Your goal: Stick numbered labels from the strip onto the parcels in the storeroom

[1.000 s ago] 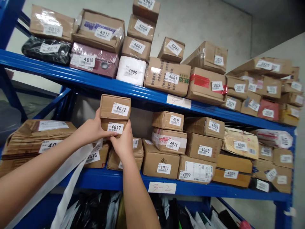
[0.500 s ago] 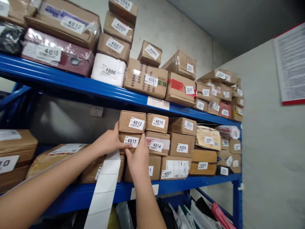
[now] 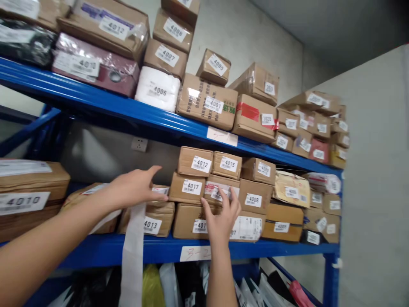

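My left hand point(image 3: 136, 187) has its thumb and forefinger apart, beside the left end of the stacked cartons. A long white strip of labels point(image 3: 133, 256) hangs from its palm; the fingers gripping it are mostly hidden. Behind that hand, a small box with a white label point(image 3: 160, 192) lies partly hidden on top of carton 4013 point(image 3: 162, 209). My right hand point(image 3: 220, 217) is empty with fingers spread, in front of carton 4014 point(image 3: 231, 183), partly covering its label. Carton 4012 point(image 3: 187, 160) rests on carton 4017 point(image 3: 177, 187), just left of the right hand.
The blue upper shelf point(image 3: 188, 125) crosses above, loaded with labelled parcels. Carton 4010 point(image 3: 19, 226) stands at the left on the lower shelf point(image 3: 271, 247). Several bags point(image 3: 255, 294) fill the level below. A wall point(image 3: 373, 192) rises at right.
Both hands have come off cartons 4012 and 4017, the left moving left and the right moving right, its fingers spreading. The view has shifted, so the shelves appear further right.
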A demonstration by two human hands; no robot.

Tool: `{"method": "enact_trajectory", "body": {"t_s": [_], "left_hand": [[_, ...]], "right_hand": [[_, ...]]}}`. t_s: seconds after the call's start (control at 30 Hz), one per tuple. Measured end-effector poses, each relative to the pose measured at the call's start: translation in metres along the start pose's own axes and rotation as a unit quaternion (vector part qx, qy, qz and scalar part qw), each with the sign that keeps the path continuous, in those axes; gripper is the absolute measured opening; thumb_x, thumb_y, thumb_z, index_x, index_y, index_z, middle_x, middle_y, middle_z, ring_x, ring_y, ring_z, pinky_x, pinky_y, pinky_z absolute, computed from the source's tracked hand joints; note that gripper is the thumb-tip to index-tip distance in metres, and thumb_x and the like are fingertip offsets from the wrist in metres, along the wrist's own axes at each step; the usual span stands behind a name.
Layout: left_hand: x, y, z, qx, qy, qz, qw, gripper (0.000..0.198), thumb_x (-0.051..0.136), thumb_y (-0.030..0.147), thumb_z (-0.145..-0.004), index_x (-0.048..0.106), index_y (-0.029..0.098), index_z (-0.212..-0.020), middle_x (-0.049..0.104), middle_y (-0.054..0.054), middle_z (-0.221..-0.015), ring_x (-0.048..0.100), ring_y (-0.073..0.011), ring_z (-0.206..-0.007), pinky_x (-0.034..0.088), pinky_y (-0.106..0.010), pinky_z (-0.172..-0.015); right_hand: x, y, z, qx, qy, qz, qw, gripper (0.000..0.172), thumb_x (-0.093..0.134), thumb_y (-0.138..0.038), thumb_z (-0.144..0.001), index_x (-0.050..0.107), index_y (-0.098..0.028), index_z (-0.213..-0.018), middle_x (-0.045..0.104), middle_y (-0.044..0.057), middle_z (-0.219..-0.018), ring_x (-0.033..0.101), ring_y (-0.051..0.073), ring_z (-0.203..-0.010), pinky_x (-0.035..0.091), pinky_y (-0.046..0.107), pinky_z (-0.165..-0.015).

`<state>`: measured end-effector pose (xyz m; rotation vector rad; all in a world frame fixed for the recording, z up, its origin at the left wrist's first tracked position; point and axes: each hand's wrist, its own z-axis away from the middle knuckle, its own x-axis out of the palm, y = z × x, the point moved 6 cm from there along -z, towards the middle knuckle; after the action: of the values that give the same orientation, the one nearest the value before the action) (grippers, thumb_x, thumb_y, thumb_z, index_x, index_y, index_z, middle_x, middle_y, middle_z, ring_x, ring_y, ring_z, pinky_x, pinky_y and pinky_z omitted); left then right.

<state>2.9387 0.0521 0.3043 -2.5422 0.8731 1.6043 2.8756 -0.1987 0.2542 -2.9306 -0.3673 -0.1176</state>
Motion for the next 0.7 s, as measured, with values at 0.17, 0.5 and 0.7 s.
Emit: {"method": "enact_trajectory", "body": {"t_s": [0.17, 0.5, 0.7], "left_hand": [[-0.008, -0.074, 0.057, -0.070, 0.038, -0.234, 0.969, 0.078, 0.060, 0.046, -0.065, 0.044, 0.021, -0.137, 0.059, -0.016, -0.121, 0.065, -0.0371, -0.085, 0.050, -0.046, -0.069], [0.029, -0.097, 0.055, 0.010, 0.032, -0.297, 0.954, 0.081, 0.058, 0.036, -0.071, 0.029, 0.019, -0.145, 0.039, -0.024, -0.143, 0.065, -0.0381, -0.091, 0.051, -0.044, -0.072], [0.021, -0.098, 0.038, -0.241, 0.057, -0.194, 0.949, 0.081, 0.027, 0.072, -0.079, 0.049, 0.012, -0.129, 0.062, -0.029, -0.104, 0.064, -0.0412, -0.093, 0.047, -0.043, -0.071]], "right_hand": [[-0.010, -0.043, 0.016, -0.038, 0.061, -0.091, 0.993, 0.039, 0.069, -0.028, -0.077, 0.058, -0.015, -0.112, 0.055, 0.019, -0.122, 0.050, 0.031, -0.116, 0.042, 0.054, -0.096], [0.044, -0.137, 0.063, -0.120, -0.144, -0.274, 0.943, 0.018, 0.058, -0.017, -0.079, 0.061, -0.020, -0.097, 0.059, 0.011, -0.111, 0.055, 0.026, -0.105, 0.049, 0.049, -0.089], [0.033, -0.137, 0.071, -0.113, -0.114, -0.330, 0.930, 0.019, 0.058, -0.011, -0.078, 0.060, -0.020, -0.094, 0.061, 0.010, -0.104, 0.057, 0.024, -0.101, 0.050, 0.046, -0.085]]}}
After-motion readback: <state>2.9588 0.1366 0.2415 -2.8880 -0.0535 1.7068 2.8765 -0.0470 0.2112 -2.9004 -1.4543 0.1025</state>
